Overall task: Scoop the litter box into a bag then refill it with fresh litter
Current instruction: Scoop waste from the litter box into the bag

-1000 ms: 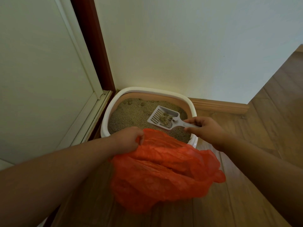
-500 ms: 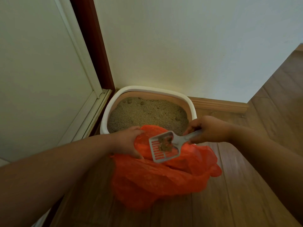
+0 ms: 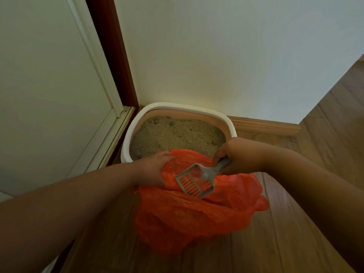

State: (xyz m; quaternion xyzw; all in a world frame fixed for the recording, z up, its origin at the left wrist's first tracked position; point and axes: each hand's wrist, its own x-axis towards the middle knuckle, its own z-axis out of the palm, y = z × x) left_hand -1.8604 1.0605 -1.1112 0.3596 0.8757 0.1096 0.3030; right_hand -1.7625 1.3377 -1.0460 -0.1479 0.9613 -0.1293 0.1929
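Observation:
A white-rimmed litter box (image 3: 128, 134) sits in the corner, filled with beige litter (image 3: 177, 134) with a few clumps near its far side. An orange plastic bag (image 3: 187, 217) lies on the floor in front of it, covering the box's near edge. My left hand (image 3: 153, 170) grips the bag's rim at the left and holds it open. My right hand (image 3: 240, 156) grips the handle of a grey slotted scoop (image 3: 195, 182). The scoop is tilted down over the bag's mouth, and its slotted tray looks empty.
A white door panel (image 3: 49, 95) and dark red frame (image 3: 112, 52) stand at the left. A white wall (image 3: 236, 56) with wooden skirting (image 3: 264, 126) runs behind the box. Wooden floor (image 3: 325, 119) extends to the right and in front.
My right hand carried the scoop with clumps from the litter box over the bag and tipped it. The clumps are gone from the scoop. My left hand stayed on the bag.

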